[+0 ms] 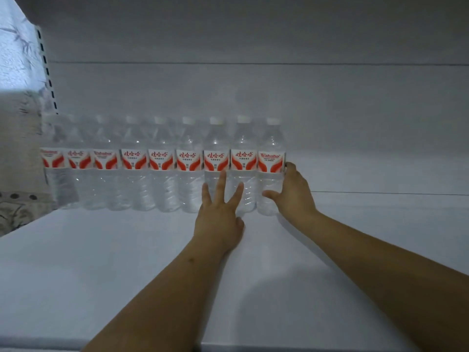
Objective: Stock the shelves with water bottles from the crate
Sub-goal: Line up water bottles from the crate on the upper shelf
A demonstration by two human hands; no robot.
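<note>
I saw nine water bottles (162, 163) upright in a row at the back of the white shelf (127, 262), labels fwd. Right hand (291, 191) wrapped the rightmost bottle (271, 163); left hand (218, 219) lay flat w/ fingers (222, 181) spread against neighbouring bottles.

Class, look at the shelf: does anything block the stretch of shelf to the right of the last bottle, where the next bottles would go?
Nothing visible does. The right hand grips the end bottle of the row, and the white shelf beyond it to the right is bare. The left hand rests spread against bottles further left, clear of that space.
</note>
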